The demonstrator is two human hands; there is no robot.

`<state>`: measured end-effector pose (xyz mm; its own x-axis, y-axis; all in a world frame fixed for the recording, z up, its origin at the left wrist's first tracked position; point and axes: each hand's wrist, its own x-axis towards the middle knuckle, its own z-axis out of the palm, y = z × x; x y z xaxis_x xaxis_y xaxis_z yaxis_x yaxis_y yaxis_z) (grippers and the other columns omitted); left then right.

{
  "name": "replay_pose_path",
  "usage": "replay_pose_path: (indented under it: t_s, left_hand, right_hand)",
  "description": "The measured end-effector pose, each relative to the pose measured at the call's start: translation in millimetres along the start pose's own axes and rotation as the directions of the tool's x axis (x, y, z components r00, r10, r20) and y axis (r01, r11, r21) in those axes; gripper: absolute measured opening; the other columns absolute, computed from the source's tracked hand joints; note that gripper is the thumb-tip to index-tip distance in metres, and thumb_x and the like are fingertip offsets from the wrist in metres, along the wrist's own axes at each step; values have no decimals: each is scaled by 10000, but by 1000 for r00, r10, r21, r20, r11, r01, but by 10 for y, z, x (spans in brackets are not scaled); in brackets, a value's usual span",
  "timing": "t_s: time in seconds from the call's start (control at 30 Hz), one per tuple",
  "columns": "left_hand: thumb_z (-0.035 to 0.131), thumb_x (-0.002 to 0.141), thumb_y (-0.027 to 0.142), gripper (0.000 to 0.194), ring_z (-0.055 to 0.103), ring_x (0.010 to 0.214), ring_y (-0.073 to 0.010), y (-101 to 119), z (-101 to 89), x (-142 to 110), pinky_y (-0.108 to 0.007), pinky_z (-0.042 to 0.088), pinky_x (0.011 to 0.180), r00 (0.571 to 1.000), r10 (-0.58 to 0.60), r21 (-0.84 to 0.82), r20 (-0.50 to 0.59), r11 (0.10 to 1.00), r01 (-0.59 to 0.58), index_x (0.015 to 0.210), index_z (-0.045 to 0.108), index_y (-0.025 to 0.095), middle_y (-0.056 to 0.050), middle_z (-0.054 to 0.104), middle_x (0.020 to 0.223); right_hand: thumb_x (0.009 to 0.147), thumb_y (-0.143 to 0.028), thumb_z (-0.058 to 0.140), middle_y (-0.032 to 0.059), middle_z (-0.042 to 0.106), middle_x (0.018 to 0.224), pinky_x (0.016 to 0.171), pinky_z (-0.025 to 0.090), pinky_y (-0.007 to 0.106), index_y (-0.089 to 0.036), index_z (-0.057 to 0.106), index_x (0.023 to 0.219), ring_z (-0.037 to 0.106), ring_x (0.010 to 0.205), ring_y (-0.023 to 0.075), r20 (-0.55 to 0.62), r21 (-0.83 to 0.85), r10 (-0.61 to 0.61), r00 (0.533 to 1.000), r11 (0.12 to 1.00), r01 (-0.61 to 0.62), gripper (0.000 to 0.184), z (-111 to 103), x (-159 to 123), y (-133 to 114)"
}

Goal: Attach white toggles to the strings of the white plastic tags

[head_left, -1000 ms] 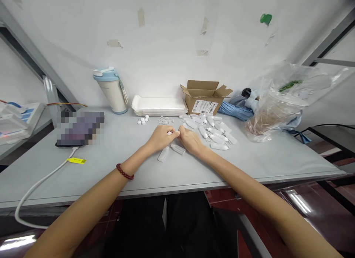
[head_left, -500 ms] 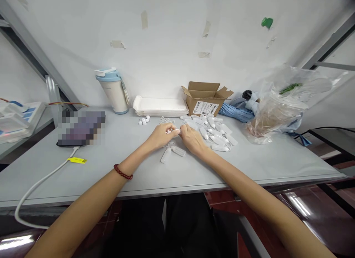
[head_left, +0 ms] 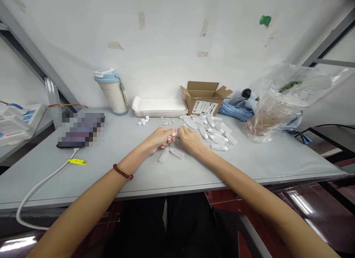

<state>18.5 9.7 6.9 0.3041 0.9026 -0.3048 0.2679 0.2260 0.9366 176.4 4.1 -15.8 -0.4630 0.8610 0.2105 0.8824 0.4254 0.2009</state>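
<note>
My left hand (head_left: 162,137) is closed around a small white plastic piece (head_left: 174,133), with a round white end (head_left: 169,138) showing at its fingers. My right hand (head_left: 191,138) meets it from the other side, its fingers pinched at the white piece and mostly hiding what lies between them. Just below the hands lie two translucent plastic tubes, one tube (head_left: 176,153) pointing right and another tube (head_left: 163,156) pointing toward me. Several similar translucent tubes (head_left: 219,139) are heaped right of my right hand. Small white looped pieces (head_left: 165,121) sit behind the hands, and several white caps (head_left: 143,122) farther left.
Along the wall stand a blue-lidded tumbler (head_left: 112,93), a stack of white trays (head_left: 159,107) and an open cardboard box (head_left: 203,100). A blue cloth bundle (head_left: 235,110) and a clear plastic bag (head_left: 274,113) are at right. A phone (head_left: 80,132) with a white cable (head_left: 33,189) lies left.
My left hand has turned and dropped slightly, so its curled fingers and the round white end now show. My right hand stays pinched close by. The view has shifted slightly.
</note>
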Motion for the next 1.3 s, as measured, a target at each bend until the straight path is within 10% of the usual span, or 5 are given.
replay_pose_path:
  t_s: [0.47, 0.57, 0.8, 1.1, 1.3]
  left_hand:
    - [475, 824, 412, 286, 395, 457, -75, -28, -409, 115, -194, 275, 403, 946, 193, 255, -259, 959, -125, 785, 576, 148, -3, 506, 625]
    - [449, 824, 329, 241, 559, 696, -175, -186, -639, 255, -250, 408, 575, 744, 553, 771, -375, 632, -82, 809, 610, 151, -74, 626, 779]
    - [434, 863, 306, 263, 553, 937, -258, -385, -823, 463, -311, 442, 673, 728, 685, 988, -40, 137, -76, 910, 646, 156, -114, 608, 939]
    - [462, 826, 264, 252, 522, 957, -264, -311, -814, 425, -392, 434, 848, 629, 776, 958, -44, 211, -193, 871, 670, 129, -119, 629, 905]
    - [569, 735, 404, 271, 581, 754, -179, -94, -447, 133, -263, 435, 704, 887, 456, 727, 76, 583, -362, 828, 675, 172, -38, 685, 832]
  right_hand:
    - [967, -359, 326, 101, 627, 1003, 524, 228, 283, -157, 482, 994, 599, 767, 197, -19, 203, 206, 978, 959, -198, 257, 21, 15, 86]
    - [958, -370, 348, 93, 643, 954, 536, 232, 279, -166, 485, 945, 593, 756, 202, -24, 271, 246, 969, 935, -230, 246, 7, 12, 134]
    - [933, -365, 395, 70, 647, 849, 541, 243, 272, -180, 495, 886, 569, 690, 187, -40, 373, 267, 963, 898, -234, 215, 24, 11, 158]
    - [896, -304, 447, 93, 606, 899, 616, 341, 275, -164, 534, 857, 542, 785, 202, -134, 413, 247, 960, 894, -172, 169, 45, 16, 179]
    - [870, -172, 451, 131, 565, 1159, 880, 380, 323, -134, 560, 1059, 470, 1111, 218, -245, 474, 32, 969, 876, 91, 221, 95, 47, 214]
